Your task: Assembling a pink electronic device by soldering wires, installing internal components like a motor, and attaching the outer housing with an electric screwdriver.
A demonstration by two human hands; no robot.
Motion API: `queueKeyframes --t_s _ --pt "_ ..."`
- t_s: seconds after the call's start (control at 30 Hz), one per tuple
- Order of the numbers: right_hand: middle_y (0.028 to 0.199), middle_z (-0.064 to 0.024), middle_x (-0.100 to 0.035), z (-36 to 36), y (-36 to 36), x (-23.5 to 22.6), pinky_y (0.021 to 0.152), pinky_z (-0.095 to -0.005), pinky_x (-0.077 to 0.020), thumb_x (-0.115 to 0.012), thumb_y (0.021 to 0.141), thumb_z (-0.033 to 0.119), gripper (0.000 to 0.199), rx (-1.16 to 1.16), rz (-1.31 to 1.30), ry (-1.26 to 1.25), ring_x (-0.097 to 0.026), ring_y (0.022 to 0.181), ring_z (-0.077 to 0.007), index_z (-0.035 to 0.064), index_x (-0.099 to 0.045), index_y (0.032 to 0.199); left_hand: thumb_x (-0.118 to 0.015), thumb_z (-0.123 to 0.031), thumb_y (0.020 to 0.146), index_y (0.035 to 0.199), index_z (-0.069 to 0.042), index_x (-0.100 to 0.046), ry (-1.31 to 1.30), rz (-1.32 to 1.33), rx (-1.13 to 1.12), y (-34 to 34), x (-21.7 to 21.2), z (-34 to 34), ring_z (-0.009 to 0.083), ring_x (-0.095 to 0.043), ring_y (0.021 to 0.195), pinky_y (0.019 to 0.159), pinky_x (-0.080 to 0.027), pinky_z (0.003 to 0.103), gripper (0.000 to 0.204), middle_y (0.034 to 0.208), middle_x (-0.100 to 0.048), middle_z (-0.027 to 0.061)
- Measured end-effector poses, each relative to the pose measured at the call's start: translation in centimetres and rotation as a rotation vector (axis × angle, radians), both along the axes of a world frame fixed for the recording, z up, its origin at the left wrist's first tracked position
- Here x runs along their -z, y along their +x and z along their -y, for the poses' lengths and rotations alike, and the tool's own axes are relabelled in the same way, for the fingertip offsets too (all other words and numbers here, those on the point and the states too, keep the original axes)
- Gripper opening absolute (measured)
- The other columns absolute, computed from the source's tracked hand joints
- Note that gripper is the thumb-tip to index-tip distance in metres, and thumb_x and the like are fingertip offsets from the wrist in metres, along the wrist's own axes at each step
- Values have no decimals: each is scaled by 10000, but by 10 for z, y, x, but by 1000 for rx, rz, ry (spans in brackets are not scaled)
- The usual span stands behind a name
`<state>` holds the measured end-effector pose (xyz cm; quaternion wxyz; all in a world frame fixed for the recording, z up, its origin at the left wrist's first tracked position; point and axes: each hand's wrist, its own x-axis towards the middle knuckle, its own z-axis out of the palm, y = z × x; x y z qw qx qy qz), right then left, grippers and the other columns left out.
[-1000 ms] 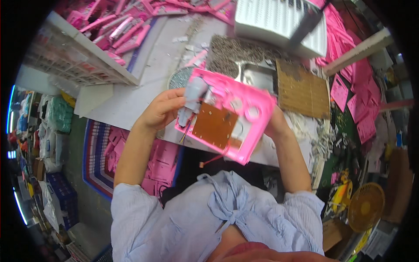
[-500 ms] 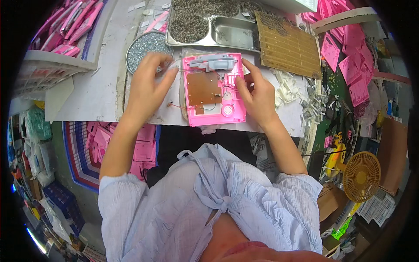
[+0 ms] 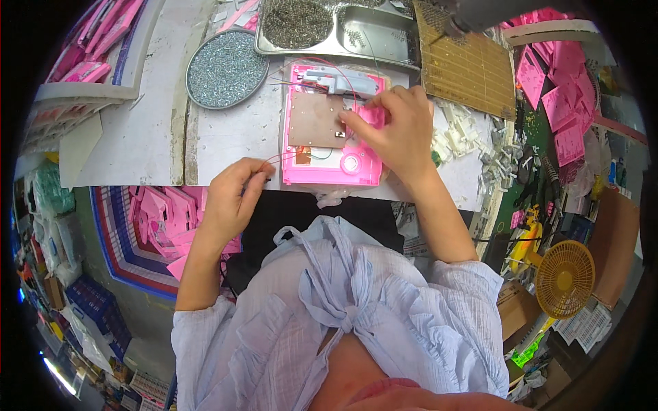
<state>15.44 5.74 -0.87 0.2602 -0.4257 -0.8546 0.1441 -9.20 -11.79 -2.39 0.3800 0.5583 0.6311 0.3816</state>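
**Hands working on a pink casing at the worktop's near edge**

The pink plastic casing (image 3: 334, 127) is lying flat at the near edge of the white worktop (image 3: 140, 137). The right hand (image 3: 397, 130) is resting on it, fingertips pressing by the brown board (image 3: 315, 120). The left hand (image 3: 229, 202) is pinching thin red wires (image 3: 281, 159). Toward the far edge, a round tray (image 3: 226, 68) is holding silvery screws, beside a steel tray (image 3: 343, 31).

Pale blue, seemingly striped blouse, short ruffled sleeves, bare forearms.
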Motion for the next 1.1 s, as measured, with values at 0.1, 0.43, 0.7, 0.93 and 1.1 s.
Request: queueKeyframes --t_s 0.1,0.43,0.7,0.93,1.1 --pt "826 -34 -647 -2 -4 6 743 -387 -402 -771 806 180 104 21 -113 -52 -530 796 -252 95 -715 831 -609 -57 1008 1039 24 -620 -145 243 -117 5 -7 9 105 -629 737 667 -495 250 87 888 -680 93" --pt "868 -84 -733 7 23 -22 652 -278 -540 -729 867 69 89 -152 -363 -573 -690 736 -162 49 -729 953 -779 33 791 1008 -30 -684 437 -112 168 56 -45 -38 216 -638 754 666 -504 303 245 902 -652 86" --pt "842 -130 -742 -33 2 -17 634 -383 -569 -776 830 195 184 -422 168 -154 -718 727 -301 69 -772 965 -792 -35 734 1037 -72 -694 608 -253 276 87 -14 -59 272 -657 826 706 -514 389 321 970 -693 74" --pt "838 -109 -742 -16 -6 -11 619 -387 -560 -781 816 200 172 -298 172 -92 -709 691 -297 81 -767 938 -783 -35 741 1045 -84 -689 571 -204 265 88 -9 -59 260 -662 842 701 -474 386 322 976 -697 52" --pt "830 -82 -737 -11 -5 -10 595 -365 -549 -772 824 150 121 -261 63 -76 -701 670 -270 75 -748 916 -787 -44 739 1032 -86 -685 561 -188 264 87 -6 -58 259 -648 823 681 -469 381 313 977 -693 55"
